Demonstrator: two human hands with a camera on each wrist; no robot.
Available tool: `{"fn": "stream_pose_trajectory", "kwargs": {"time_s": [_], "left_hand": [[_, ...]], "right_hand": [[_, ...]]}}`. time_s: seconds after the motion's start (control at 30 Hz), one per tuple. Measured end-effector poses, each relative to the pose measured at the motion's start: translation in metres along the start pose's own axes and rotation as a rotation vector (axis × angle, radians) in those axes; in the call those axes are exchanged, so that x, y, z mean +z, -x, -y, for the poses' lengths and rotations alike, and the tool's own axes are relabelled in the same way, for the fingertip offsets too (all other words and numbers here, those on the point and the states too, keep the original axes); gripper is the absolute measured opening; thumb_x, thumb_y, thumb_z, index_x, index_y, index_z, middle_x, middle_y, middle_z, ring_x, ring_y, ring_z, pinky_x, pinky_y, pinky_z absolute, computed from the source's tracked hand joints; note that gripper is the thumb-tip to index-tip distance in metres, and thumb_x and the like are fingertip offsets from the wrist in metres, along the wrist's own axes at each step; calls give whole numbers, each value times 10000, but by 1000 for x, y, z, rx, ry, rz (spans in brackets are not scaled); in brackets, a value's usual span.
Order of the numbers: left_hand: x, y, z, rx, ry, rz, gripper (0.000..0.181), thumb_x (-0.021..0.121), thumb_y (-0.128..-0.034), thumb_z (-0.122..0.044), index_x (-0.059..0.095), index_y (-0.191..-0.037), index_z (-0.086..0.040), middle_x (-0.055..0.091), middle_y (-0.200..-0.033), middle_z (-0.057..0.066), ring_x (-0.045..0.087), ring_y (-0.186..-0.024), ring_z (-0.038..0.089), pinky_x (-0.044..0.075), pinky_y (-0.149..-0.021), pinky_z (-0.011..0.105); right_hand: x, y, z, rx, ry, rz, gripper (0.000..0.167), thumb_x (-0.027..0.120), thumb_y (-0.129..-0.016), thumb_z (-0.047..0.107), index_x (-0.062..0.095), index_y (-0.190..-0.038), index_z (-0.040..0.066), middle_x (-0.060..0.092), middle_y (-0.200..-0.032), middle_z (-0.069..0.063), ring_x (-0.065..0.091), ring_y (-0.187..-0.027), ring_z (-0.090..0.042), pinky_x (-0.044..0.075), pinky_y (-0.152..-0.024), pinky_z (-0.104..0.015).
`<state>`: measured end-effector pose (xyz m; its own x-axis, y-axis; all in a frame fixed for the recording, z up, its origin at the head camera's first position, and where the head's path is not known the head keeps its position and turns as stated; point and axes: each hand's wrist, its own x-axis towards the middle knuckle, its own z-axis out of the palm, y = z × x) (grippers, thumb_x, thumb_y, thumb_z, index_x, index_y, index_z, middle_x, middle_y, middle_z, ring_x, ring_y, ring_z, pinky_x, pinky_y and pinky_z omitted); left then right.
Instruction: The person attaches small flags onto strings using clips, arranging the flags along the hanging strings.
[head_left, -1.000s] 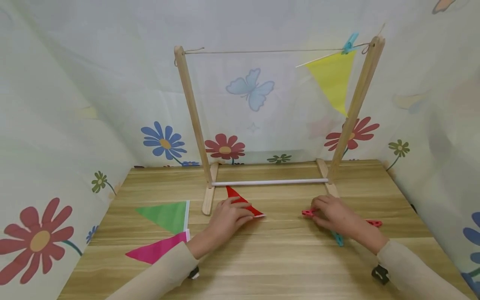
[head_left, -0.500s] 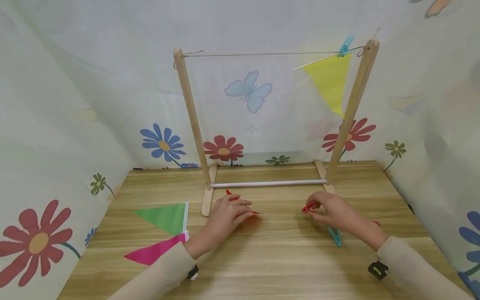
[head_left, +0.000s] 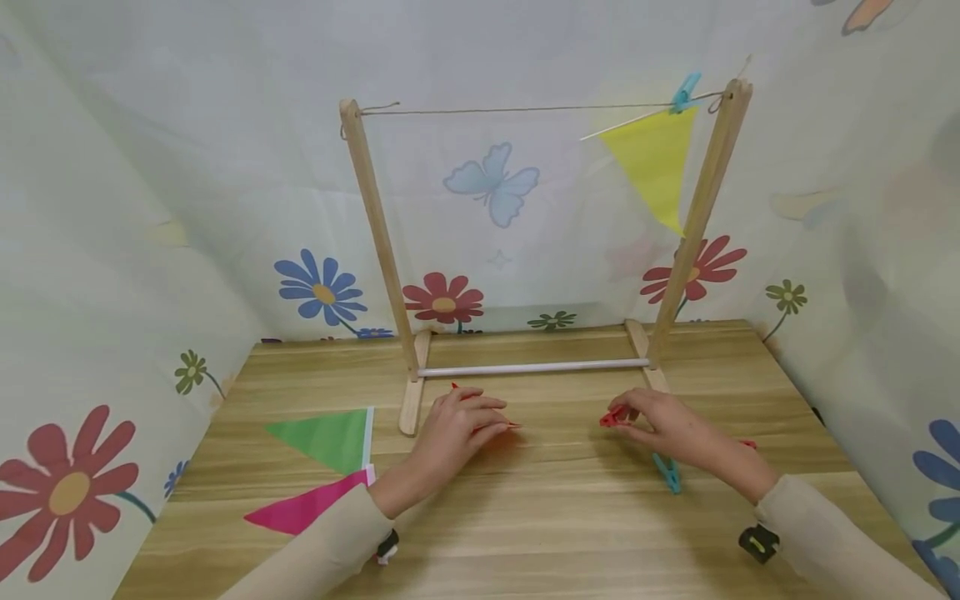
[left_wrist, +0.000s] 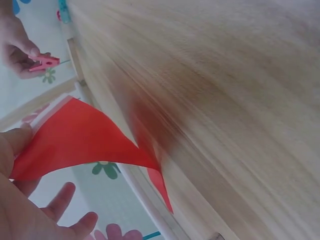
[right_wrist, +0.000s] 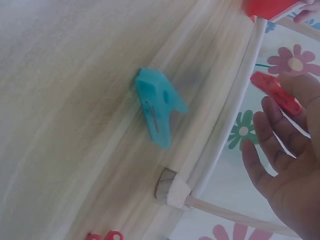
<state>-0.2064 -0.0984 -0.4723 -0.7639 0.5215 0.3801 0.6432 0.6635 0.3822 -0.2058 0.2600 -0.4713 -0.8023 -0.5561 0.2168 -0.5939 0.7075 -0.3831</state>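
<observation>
My left hand (head_left: 459, 433) pinches a red triangular pennant (left_wrist: 85, 140) by its white-edged end, between thumb and fingers. In the left wrist view the pennant is raised and bends, its tip down at the wooden table. In the head view the hand hides most of it. Across from it, my right hand (head_left: 671, 427) holds a red clothespin (right_wrist: 275, 92) between thumb and forefinger, the other fingers spread. Beneath that hand a teal clothespin (right_wrist: 156, 107) lies on the table. Another red clothespin (head_left: 747, 443) lies behind the right wrist, partly covered.
A wooden frame (head_left: 378, 237) stands at the back, with a string (head_left: 510, 109) across its top. At its right end a teal clothespin (head_left: 683, 93) holds a yellow pennant (head_left: 658, 162). Green (head_left: 330, 437) and pink (head_left: 307, 506) pennants lie on the left of the table.
My right hand has lifted the red clothespin off the table and turned it. In my left hand the red pennant has come up and tipped, so less of it shows in the head view.
</observation>
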Motion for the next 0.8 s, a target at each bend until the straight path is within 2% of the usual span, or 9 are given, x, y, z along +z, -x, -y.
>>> {"fn": "stream_pose_trajectory", "kwargs": {"time_s": [0.23, 0.43, 0.57, 0.7, 0.8], "left_hand": [[-4, -6, -2, 31, 43, -63, 150, 767, -918, -234, 821, -1050, -189, 740, -1173, -56, 590, -1186, 249, 465, -995, 526], [-8, -10, -4, -42, 131, -103, 149, 768, -922, -220, 806, -1062, -189, 746, -1127, -68, 626, -1121, 174, 500, -1007, 439], [-10, -13, -4, -99, 150, -105, 147, 759, -932, -244, 793, -1073, -219, 747, -1104, -91, 646, -1085, 139, 519, -994, 416], [-11, -14, -3, -118, 154, -115, 123, 747, -942, -243, 790, -1055, -214, 754, -1071, -84, 661, -1033, 133, 540, -958, 392], [-13, -14, -3, -123, 153, -126, 123, 740, -948, -230, 793, -1054, -198, 759, -1062, -69, 660, -1009, 144, 559, -921, 381]], "right_hand": [[-9, -6, 4, -16, 48, -30, 256, 827, -865, 201, 745, -1089, 108, 684, -1019, 20, 666, -902, -199, 581, -738, -333], [-20, -16, 8, -46, 91, -91, 264, 846, -846, 230, 739, -1055, 111, 694, -994, 18, 655, -912, -183, 583, -734, -334], [-28, -21, 11, -73, 105, -126, 302, 864, -824, 222, 745, -1074, 102, 708, -1009, 8, 666, -936, -179, 600, -765, -369], [-34, -25, 14, -90, 109, -140, 328, 868, -818, 219, 760, -1105, 103, 738, -1033, 3, 693, -953, -199, 602, -793, -410], [-36, -26, 16, -102, 113, -140, 332, 861, -828, 226, 763, -1121, 104, 748, -1041, 1, 696, -935, -189, 596, -762, -388]]}}
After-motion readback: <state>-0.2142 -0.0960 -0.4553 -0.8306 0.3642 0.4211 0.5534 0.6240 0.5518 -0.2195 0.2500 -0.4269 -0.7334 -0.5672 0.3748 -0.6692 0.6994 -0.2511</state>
